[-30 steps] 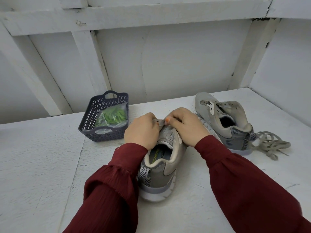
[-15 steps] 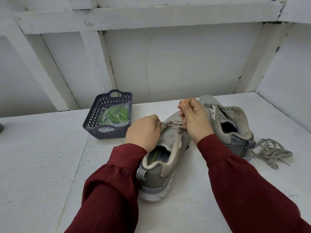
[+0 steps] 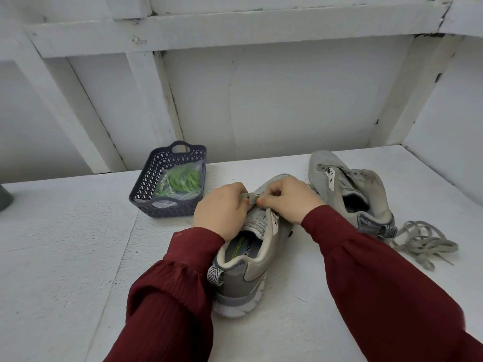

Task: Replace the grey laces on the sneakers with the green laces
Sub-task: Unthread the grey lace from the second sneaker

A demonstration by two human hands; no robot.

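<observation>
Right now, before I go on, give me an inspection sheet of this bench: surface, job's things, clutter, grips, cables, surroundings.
Surface: white table, rough paint.
Job's things: near sneaker upright, heel toward the camera, grey lace across its tongue; far sneaker to its right, looks unlaced; loose lace piled beside it; green laces bagged in the basket, back left.
Clutter: dark object at the left edge, cut off.
Grips: left hand and right hand both pinch the grey lace.
Cables: nothing seen.
Surroundings: white boarded wall with beams behind.
</observation>
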